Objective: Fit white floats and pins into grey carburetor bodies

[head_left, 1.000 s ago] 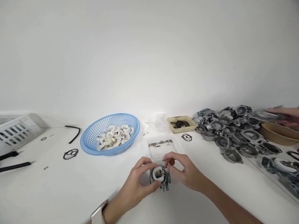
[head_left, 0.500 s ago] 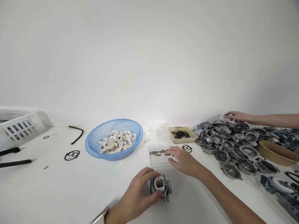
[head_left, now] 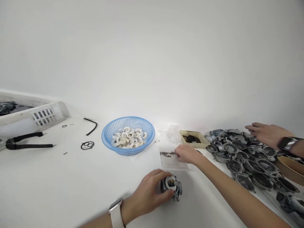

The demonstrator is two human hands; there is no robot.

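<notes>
My left hand (head_left: 152, 191) curls around a carburetor (head_left: 171, 183) resting on the white table, thumb and fingers on either side of it. A white float and a brass-coloured part show on the carburetor's upper face. Farther out, my right hand (head_left: 187, 154) reaches down to a shallow clear tray (head_left: 174, 164) that holds many small metal pins (head_left: 168, 154). Its fingertips are drawn together among the pins at the tray's right side, and whatever they pinch is hidden.
A blue basket (head_left: 104, 139) of white floats stands left of the tray. Behind it, a cream box (head_left: 204, 145) contains black rubber rings. Carburetor bowls (head_left: 244, 182) are heaped at the right, where another person's hand (head_left: 268, 134) hovers. A black watch (head_left: 30, 145) lies far left.
My right hand has lowered into the tray and its fingers have closed together. The other person's hand has moved across the bowl pile. The whole view has shifted; my left hand keeps its hold.
</notes>
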